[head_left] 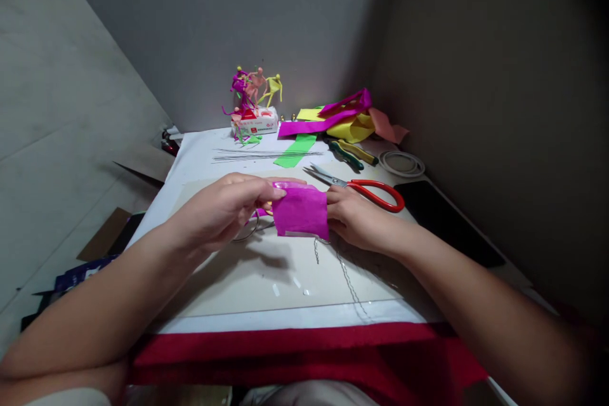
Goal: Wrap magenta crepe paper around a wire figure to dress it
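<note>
A square piece of magenta crepe paper (301,210) is held up over the board, with clear tape strips along its top and bottom edges. My left hand (233,206) pinches its upper left corner between thumb and fingers. At its right edge, my right hand (354,219) has curled fingers closed on the paper, their tips partly hidden. Twisted wire (349,279) trails over the board just below the right hand. Behind that hand lie red-handled scissors (378,193), blades pointing left. Partly hidden under the left hand is a metal ring (250,228).
Thin straight wires (257,156) and a green paper strip (295,151) lie farther back. Small paper figures (257,85) stand on a white box (259,124). Beyond the scissors are pliers (349,153), a white coil (402,163), coloured strips (352,124) and a dark flat panel (450,222).
</note>
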A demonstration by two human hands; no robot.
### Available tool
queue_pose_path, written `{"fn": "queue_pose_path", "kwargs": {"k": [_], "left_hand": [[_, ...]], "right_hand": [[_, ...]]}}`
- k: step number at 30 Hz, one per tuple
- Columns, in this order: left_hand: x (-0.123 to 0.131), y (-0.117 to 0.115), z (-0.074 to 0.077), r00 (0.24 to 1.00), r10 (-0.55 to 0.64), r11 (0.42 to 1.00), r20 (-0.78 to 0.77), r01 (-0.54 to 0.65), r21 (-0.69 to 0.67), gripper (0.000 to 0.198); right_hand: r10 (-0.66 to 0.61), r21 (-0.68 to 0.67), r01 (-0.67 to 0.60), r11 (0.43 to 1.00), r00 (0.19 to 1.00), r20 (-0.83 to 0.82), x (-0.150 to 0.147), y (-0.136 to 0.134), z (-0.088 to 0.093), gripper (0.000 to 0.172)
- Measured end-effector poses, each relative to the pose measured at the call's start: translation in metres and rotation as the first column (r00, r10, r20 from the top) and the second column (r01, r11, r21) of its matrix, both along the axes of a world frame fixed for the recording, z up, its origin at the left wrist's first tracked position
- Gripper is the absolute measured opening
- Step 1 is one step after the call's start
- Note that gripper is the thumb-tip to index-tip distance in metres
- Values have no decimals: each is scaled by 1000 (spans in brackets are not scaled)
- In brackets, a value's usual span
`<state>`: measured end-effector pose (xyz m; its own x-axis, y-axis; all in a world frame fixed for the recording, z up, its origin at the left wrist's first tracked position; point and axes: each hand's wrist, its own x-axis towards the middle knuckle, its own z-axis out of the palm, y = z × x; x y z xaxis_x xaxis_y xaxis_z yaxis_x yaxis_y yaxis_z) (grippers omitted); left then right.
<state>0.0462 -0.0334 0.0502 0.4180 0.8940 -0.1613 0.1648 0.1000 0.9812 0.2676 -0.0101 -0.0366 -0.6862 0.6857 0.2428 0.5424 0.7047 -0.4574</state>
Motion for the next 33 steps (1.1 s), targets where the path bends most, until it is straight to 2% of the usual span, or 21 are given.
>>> {"fn": "queue_pose_path", "kwargs": {"k": [3, 6, 7, 10, 12, 16, 19, 21, 23, 26, 29, 31, 33], "left_hand": [[-1, 3, -5, 991, 37, 977, 127, -9, -214, 13], [-2, 7, -10, 979, 95, 958, 183, -40, -283, 14], [-2, 8, -11, 976, 103, 955, 194, -43, -292, 14], [-4, 9, -13, 976, 125, 952, 179, -67, -299, 11], [-6, 10, -14, 977, 137, 951, 166, -83, -299, 9], [-5, 8, -14, 974, 116, 957, 197, -56, -285, 12], [-1, 6, -13, 973, 107, 963, 206, -50, -265, 14], [0, 5, -13, 982, 106, 969, 157, -67, -236, 17], [1, 4, -15, 992, 88, 978, 85, -71, -195, 20], [0, 2, -18, 997, 79, 991, -26, -81, -105, 24], [0, 1, -22, 982, 120, 992, -146, -115, 41, 27], [0, 1, -23, 980, 104, 992, -172, -90, 88, 24], [-1, 1, -24, 988, 35, 997, -148, -24, 74, 16]], "right_hand": [[-4, -52, 3, 999, 1000, -27, 4, 1, 7, 14], [-82, -273, 21, 962, 973, -215, 6, -1, 16, 7], [-114, -387, -12, 922, 947, -302, 6, -2, 19, 5], [-207, -644, -198, 739, 843, -497, 3, -6, 21, 6], [-285, -708, -273, 652, 776, -562, -2, -9, 20, 8], [-463, -785, -331, 523, 663, -588, -12, -15, 17, 8], [-519, -792, -426, 436, 600, -609, -17, -20, 19, 9], [-505, -762, -483, 430, 571, -647, -18, -24, 22, 10], [-492, -741, -497, 451, 554, -671, -18, -27, 24, 14], [-446, -702, -494, 513, 545, -710, -20, -30, 25, 24], [-401, -665, -476, 576, 545, -737, -23, -31, 22, 28], [-450, -694, -410, 591, 547, -706, -25, -32, 20, 23], [-515, -735, -360, 575, 538, -667, -25, -32, 20, 17]]}}
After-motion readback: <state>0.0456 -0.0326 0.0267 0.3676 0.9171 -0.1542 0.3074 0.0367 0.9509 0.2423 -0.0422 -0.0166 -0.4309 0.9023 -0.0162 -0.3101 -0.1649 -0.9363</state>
